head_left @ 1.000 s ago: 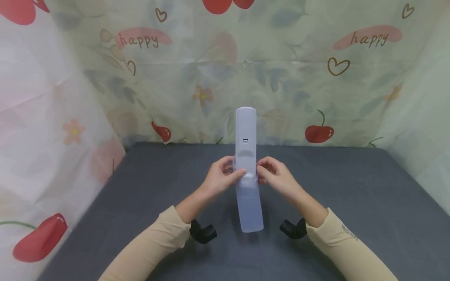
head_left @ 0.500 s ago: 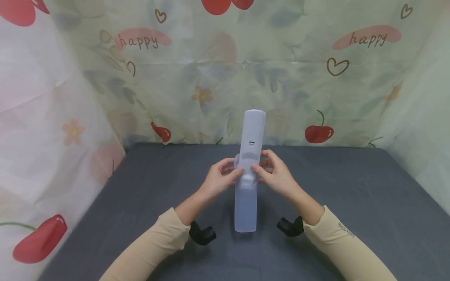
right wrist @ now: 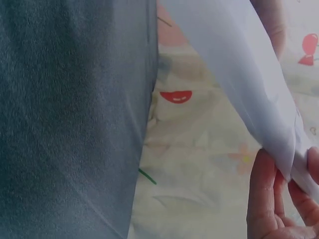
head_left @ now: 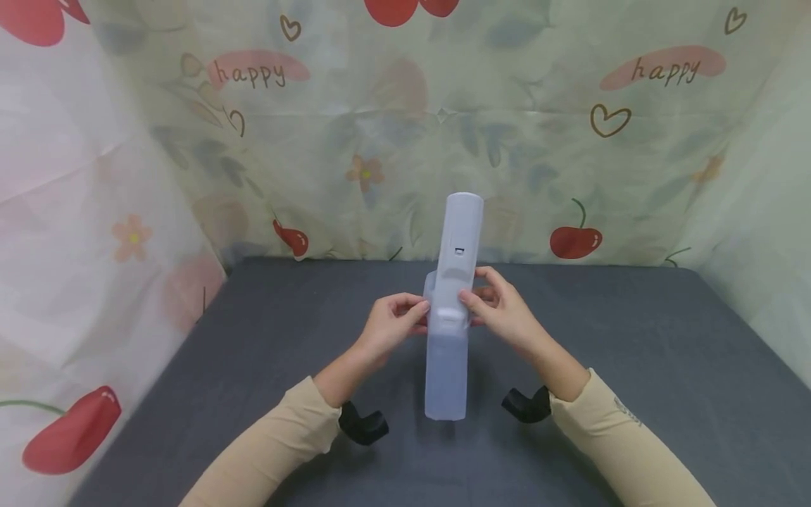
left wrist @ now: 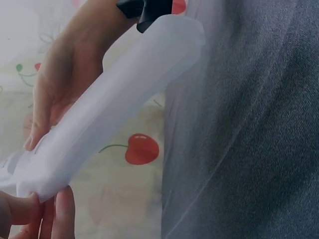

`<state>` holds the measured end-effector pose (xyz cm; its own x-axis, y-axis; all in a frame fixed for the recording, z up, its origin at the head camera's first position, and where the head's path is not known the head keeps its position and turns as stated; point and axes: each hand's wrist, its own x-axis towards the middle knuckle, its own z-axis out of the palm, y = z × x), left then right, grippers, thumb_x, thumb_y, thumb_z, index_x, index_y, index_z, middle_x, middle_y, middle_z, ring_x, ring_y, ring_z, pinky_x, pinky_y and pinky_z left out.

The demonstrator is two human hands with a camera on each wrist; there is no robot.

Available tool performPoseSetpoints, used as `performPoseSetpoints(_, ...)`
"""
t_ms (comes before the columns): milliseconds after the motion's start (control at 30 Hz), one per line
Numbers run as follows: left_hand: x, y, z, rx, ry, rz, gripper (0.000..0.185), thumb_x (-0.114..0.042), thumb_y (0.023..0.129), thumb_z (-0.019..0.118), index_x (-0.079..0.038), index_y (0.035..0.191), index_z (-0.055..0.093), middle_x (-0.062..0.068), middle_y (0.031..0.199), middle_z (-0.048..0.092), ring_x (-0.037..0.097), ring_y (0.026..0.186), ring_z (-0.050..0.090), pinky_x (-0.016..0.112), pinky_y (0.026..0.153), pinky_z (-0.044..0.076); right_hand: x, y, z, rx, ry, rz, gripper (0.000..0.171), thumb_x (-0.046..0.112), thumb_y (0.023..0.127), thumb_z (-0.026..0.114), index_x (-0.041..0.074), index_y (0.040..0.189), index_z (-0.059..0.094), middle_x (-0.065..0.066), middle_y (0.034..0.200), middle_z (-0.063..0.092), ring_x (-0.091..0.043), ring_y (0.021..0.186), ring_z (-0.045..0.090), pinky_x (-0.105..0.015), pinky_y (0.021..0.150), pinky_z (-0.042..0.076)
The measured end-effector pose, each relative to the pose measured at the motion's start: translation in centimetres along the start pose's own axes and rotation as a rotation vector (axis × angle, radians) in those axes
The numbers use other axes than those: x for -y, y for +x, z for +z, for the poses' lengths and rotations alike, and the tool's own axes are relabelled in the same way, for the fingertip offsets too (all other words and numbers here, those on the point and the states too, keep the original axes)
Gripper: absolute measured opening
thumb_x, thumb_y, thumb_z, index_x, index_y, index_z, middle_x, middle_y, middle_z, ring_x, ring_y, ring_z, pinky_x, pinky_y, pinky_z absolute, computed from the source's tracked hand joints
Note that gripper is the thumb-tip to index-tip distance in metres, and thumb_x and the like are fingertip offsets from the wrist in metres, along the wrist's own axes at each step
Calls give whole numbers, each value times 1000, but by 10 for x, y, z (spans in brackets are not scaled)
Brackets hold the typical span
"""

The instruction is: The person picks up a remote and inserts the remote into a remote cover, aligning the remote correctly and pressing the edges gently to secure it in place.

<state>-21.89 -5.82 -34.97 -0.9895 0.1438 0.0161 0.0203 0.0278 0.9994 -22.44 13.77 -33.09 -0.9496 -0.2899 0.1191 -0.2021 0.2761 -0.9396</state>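
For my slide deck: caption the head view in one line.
Both hands, left hand and right hand, pinch a clear sleeve around a white remote over the grey table.

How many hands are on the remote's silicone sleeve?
2. The left hand pinches the translucent silicone sleeve at its left edge; the right hand pinches its right edge, around the white remote control. Fingers behind are hidden.

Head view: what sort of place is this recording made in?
Probably a makeshift tabletop recording booth, not a lived-in room: a grey cloth-covered table closed in on three sides by hanging cherry-print cloth, where both hands hold a white remote.
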Motion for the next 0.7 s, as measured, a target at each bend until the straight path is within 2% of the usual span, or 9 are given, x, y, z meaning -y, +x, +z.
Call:
performPoseSetpoints(367,-1,0,2,-20,-22,-2,20,-6,91,58,9,102,64,13,89,67,7,70,62,28,70,57,-3,2,-4,105,25,-16,46,20,95,55,6,135,37,-30,119,57,-20,92,64,-41,78,56)
performPoseSetpoints(567,-3,-2,2,26,-18,10,30,-17,96,52,8,109,62,19,103,65,12,79,66,35,78,57,-3,0,-4,52,4,-34,42,18,92,58,4,129,43,-26,106,60,-15,83,64,-39,74,57)
performPoseSetpoints(700,-6,-3,5,71,68,22,32,-21,92,58,3,112,58,19,110,64,15,87,66,35,79,56,-3,0,-3,12,-4,-35,40,17,91,61,2,126,47,-20,100,61,-9,77,64,-34,70,56)
